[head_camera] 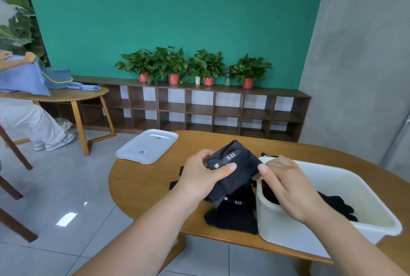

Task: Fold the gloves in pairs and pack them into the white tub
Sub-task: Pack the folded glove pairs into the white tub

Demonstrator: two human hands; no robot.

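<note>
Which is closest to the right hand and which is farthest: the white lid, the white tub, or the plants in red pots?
1. white tub: right under the right hand, which pinches the folded gloves together with the left hand.
2. white lid: on the table's far left end.
3. plants in red pots: on the shelf by the green wall.

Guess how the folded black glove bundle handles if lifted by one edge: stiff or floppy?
Probably floppy: the glove bundle drapes below the left hand and bends where the right hand pinches it. Likely light: two pinch grips hold it up. Matte fabric, so probably not slippery.
</note>
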